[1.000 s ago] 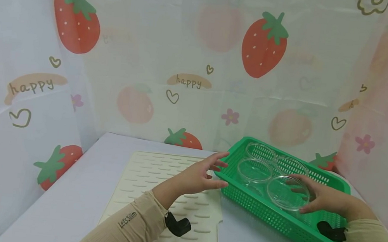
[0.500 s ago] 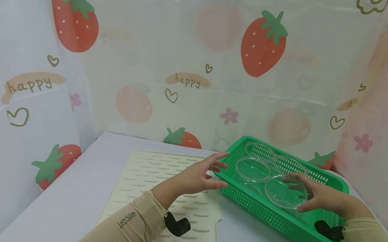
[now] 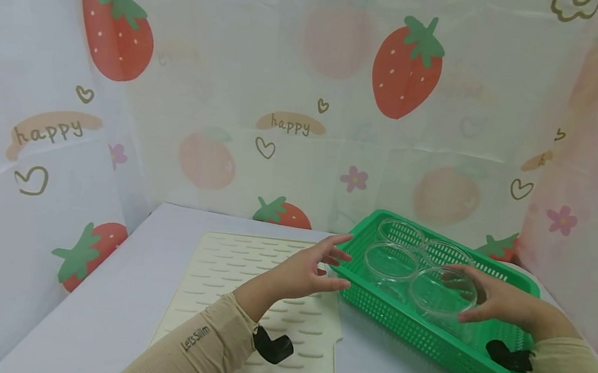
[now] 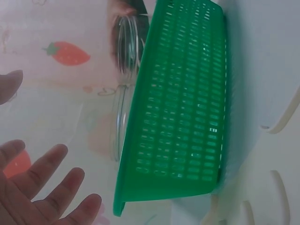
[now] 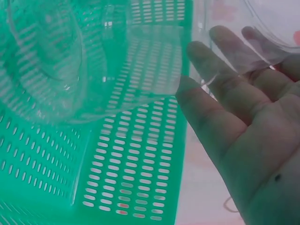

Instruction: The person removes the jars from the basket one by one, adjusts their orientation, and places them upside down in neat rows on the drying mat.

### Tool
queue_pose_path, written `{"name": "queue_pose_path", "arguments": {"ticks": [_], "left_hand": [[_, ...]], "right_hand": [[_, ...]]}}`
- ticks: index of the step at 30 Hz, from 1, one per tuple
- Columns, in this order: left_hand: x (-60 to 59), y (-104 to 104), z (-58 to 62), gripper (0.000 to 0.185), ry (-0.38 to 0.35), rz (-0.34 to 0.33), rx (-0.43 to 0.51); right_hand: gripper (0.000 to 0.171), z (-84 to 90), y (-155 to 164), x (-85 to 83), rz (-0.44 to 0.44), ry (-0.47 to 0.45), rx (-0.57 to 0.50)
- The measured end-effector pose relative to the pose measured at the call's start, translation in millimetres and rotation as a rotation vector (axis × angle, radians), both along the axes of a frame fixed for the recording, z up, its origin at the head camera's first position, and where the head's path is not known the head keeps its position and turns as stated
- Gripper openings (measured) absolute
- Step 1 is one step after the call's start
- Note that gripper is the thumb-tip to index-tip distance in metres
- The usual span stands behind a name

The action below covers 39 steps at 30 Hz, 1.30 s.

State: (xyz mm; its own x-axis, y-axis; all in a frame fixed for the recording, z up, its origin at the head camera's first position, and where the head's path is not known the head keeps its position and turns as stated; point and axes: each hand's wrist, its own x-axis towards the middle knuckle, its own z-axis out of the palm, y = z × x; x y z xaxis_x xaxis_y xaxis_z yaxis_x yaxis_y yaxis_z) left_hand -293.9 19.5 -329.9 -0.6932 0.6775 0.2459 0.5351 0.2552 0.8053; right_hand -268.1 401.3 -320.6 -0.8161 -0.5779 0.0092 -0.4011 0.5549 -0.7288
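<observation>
Inside the green perforated basket (image 3: 408, 329) several clear round bowls sit together. My right hand (image 3: 499, 302) grips the nearest clear bowl (image 3: 442, 291) at its right side, thumb in front and fingers around the far side. In the left wrist view this bowl (image 4: 127, 44) sticks up above the basket rim. The right wrist view has fingertips at the see-through bowl's edge (image 5: 61, 89). My left hand (image 3: 308, 272) hovers off the basket's left end, fingers spread, holding nothing. Beside it in the basket are a left clear bowl (image 3: 391, 261) and two bowls behind (image 3: 401, 233).
A cream ridged mat (image 3: 255, 302) lies left of the basket, under my left forearm. Both stand on a white-covered table (image 3: 98, 311). A curtain (image 3: 288, 77) printed with strawberries closes off the back and sides.
The gripped bowl has risen slightly and tilted a little, with my right hand still on it. My left hand and the other bowls have stayed in place.
</observation>
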Motion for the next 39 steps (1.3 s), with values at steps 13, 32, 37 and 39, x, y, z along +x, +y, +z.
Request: {"name": "queue_pose_path", "arguments": {"ticks": [13,32,37,39], "left_hand": [[1.6,-4,3.0,0.074,-0.007,0.006,0.003],[-1.9,-18,5.4,0.074,0.01,0.041,0.016],[-2.9,-23,6.8,0.074,0.019,0.068,0.021],[-3.7,-26,6.9,0.075,0.023,0.078,0.021]], "right_hand": [[0.063,24.2,4,11.0,-0.033,0.123,-0.04],[0.076,63.2,1,19.7,-0.031,0.226,-0.061],[0.077,73.7,-10,19.0,-0.014,0.265,-0.099],[0.077,76.7,-14,16.9,0.032,0.267,-0.145]]}}
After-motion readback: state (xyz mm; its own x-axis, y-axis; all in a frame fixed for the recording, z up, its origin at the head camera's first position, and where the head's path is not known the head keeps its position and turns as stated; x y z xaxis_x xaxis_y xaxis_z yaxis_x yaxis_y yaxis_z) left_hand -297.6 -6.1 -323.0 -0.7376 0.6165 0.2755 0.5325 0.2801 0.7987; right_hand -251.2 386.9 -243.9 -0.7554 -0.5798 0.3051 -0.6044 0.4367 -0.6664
